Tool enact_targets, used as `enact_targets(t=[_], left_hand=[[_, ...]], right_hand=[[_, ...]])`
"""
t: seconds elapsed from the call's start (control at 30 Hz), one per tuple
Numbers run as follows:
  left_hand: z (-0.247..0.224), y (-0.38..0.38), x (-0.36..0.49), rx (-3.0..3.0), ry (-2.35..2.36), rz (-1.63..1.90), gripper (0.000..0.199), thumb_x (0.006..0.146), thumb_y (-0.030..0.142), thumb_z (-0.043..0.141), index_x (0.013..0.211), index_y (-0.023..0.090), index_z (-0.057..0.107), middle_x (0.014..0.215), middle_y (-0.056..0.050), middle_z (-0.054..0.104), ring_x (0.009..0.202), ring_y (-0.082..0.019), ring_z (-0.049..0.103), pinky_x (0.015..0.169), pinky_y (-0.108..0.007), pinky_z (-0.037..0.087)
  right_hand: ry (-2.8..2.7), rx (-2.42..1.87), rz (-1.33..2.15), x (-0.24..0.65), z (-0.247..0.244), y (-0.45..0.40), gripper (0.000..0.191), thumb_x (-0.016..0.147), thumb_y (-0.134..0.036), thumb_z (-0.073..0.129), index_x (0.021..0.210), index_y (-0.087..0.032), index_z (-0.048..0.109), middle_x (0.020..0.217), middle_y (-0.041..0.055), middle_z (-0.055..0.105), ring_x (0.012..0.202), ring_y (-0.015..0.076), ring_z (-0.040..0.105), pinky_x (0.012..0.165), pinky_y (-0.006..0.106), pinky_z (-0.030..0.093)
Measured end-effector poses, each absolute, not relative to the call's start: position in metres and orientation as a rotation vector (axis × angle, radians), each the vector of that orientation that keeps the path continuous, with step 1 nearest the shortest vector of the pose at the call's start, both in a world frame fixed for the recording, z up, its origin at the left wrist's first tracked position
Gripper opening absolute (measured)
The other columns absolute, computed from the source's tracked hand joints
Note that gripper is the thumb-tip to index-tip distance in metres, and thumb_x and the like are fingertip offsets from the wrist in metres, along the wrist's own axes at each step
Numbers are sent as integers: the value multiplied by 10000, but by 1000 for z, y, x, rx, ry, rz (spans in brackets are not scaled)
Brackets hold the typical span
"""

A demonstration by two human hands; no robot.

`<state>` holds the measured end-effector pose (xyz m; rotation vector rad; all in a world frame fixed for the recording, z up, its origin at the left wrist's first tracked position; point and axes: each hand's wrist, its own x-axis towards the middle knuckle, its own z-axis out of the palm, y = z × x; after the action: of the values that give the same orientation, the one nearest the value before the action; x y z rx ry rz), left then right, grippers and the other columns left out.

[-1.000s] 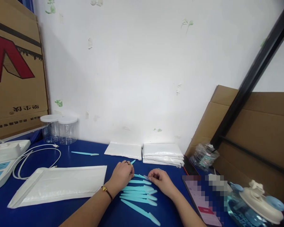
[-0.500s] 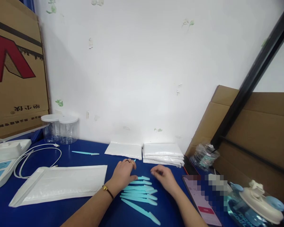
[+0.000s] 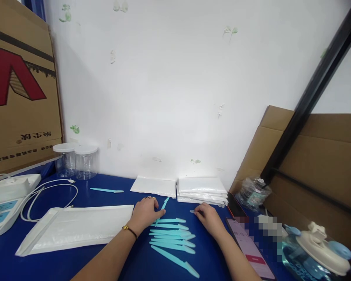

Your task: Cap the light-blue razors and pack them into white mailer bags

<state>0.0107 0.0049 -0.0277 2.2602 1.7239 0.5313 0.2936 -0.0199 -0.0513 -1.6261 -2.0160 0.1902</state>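
Several light-blue plastic razors (image 3: 172, 246) lie in a fanned row on the blue table between my hands. One more razor (image 3: 165, 204) stands out at a steep angle beside the fingers of my left hand (image 3: 148, 212), which are curled; whether they grip it I cannot tell. My right hand (image 3: 208, 219) is closed in a pinch on a small clear piece (image 3: 192, 211) at its fingertips, right of the row. A lone razor (image 3: 107, 190) lies farther left.
A white padded envelope (image 3: 76, 228) lies at left, with a cable and power strip (image 3: 6, 218) beyond. White packets (image 3: 201, 189) are stacked by the wall. Two clear jars (image 3: 86, 164) stand back left. At right are a phone (image 3: 248, 248) and a bottle (image 3: 321, 253).
My left hand has moved left, uncovering more of the angled razor. My right hand has shifted slightly right, and a clear piece now shows at its fingertips.
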Motion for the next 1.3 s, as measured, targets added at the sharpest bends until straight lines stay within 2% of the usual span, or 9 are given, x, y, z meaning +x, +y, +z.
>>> enact_targets(t=[0.13, 0.23, 0.53, 1.03, 1.13, 1.2, 1.3], left_hand=[[-26, 5, 15, 2344, 1693, 505, 88, 739, 282, 562, 775, 237, 627, 853, 2, 666, 844, -176, 601, 671, -270, 377], [-24, 4, 15, 2397, 1635, 507, 116, 755, 199, 523, 765, 236, 632, 852, 5, 667, 845, -168, 596, 697, -277, 368], [-22, 4, 17, 2467, 1491, 509, 123, 787, 174, 527, 762, 228, 635, 845, 5, 666, 849, -160, 589, 725, -290, 341], [-27, 0, 32, 2566, 1354, 526, 146, 786, 147, 505, 741, 216, 626, 834, 8, 661, 830, -160, 577, 748, -297, 334], [-25, -3, 31, 2530, 1377, 489, 142, 815, 217, 492, 792, 219, 632, 868, -8, 659, 879, -182, 574, 784, -312, 353], [-22, -8, 25, 2498, 1338, 475, 236, 823, 363, 503, 974, 225, 620, 1004, -43, 638, 996, -222, 543, 844, -337, 368], [-15, -20, 16, 2493, 1184, 355, 739, 671, 594, 598, 1284, 211, 444, 1262, -111, 502, 1179, -303, 420, 950, -412, 352]], right_hand=[[-2140, -1621, 103, 283, -46, -27, 193, 833, -220, 473, 805, -197, 662, 847, 55, 609, 763, 179, 587, 700, 264, 426], [-2129, -1600, 94, 275, -45, -30, 172, 827, -199, 468, 758, -193, 626, 807, 39, 589, 711, 161, 567, 645, 250, 415], [-2071, -1452, 331, 263, -44, -30, 161, 841, -218, 488, 788, -200, 639, 805, 27, 604, 733, 157, 570, 665, 248, 430], [-2136, -1385, 377, 247, -43, -32, 183, 835, -171, 482, 786, -202, 656, 822, 25, 607, 725, 141, 581, 694, 232, 433], [-2146, -1442, 391, 246, -36, -38, 194, 852, -223, 474, 838, -202, 666, 851, 43, 617, 798, 167, 582, 741, 256, 434], [-2165, -1489, 420, 245, -27, -48, 273, 849, -333, 499, 1052, -206, 631, 999, 73, 614, 965, 214, 551, 843, 309, 418], [-2304, -1561, 523, 242, -15, -68, 786, 690, -505, 650, 1366, -215, 371, 1319, 111, 451, 1226, 313, 365, 1017, 444, 285]])
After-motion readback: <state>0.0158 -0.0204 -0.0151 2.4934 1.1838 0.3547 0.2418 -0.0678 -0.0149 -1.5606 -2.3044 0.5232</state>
